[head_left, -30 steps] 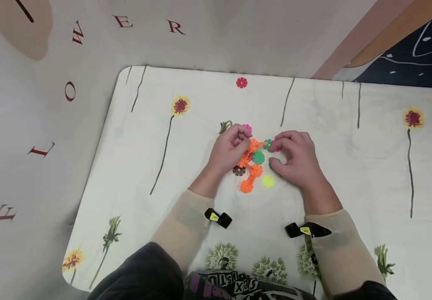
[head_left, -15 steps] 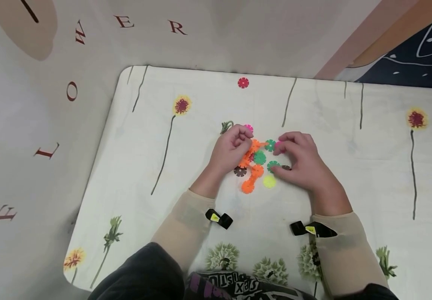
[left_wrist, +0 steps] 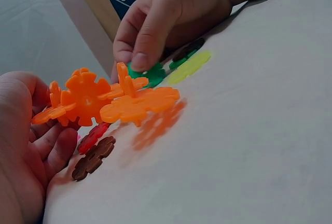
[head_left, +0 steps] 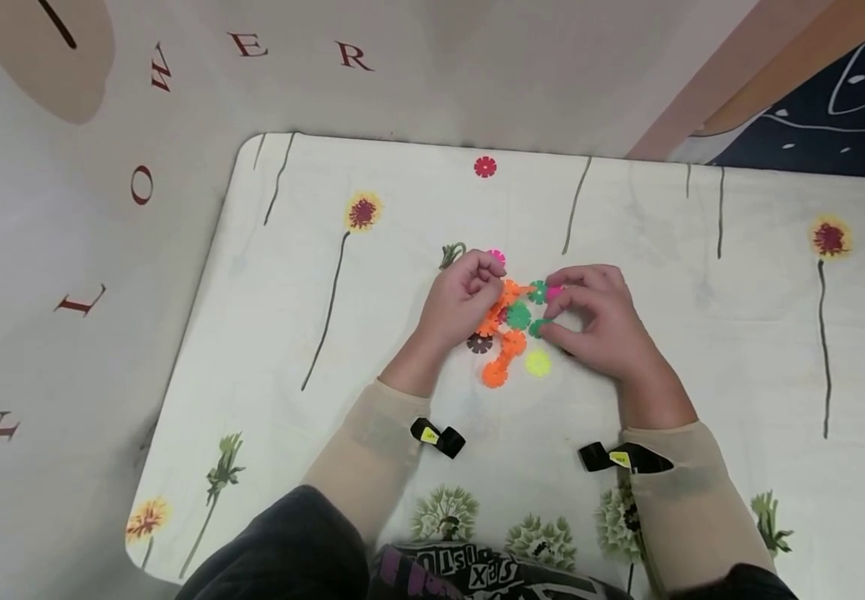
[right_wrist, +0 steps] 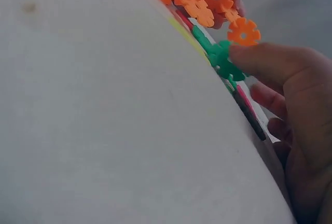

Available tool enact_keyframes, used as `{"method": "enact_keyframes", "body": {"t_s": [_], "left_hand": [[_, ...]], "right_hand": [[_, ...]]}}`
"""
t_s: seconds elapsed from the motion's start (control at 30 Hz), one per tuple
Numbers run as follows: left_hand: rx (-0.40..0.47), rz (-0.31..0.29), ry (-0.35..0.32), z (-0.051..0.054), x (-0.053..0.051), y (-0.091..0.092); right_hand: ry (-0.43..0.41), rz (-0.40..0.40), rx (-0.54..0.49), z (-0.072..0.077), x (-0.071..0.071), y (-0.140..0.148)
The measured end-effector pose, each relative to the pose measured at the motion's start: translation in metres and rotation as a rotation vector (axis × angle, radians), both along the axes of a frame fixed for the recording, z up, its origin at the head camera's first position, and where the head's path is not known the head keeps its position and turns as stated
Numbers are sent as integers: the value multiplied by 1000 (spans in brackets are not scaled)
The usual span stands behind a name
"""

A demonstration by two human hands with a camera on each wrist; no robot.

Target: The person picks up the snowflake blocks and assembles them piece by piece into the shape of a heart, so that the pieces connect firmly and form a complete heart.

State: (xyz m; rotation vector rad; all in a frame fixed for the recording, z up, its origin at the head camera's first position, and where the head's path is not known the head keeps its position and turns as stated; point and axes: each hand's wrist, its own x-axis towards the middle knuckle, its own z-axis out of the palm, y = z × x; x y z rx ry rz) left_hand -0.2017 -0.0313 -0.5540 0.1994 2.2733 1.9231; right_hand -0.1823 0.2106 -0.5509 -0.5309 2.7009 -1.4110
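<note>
In the head view, the left hand (head_left: 462,296) holds an orange chain (head_left: 512,342) above the surface (head_left: 537,450). The right hand (head_left: 593,321) pinches a green disc (head_left: 537,327), shifted slightly chainward since half a second ago, yet apart from it. In the left wrist view, the chain casts a shadow near a brown disc (left_wrist: 93,159). In the right wrist view, the thumb presses the tilted green disc; each grip now seems occupied.
</note>
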Motion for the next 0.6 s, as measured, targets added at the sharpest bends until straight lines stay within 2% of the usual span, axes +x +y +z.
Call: {"method": "enact_keyframes", "body": {"t_s": [0.13,0.27,0.37,0.6], "left_hand": [[7,-5,3,0,0,-1],[18,-26,20,0,0,-1],[19,-44,36,1,0,-1],[-1,-80,28,0,0,-2]], "right_hand": [[-20,-99,-141,1,2,-4],[-85,-214,-296,3,5,-7],[-110,-271,-389,5,5,-9],[-127,-294,-430,3,6,-9]]}}
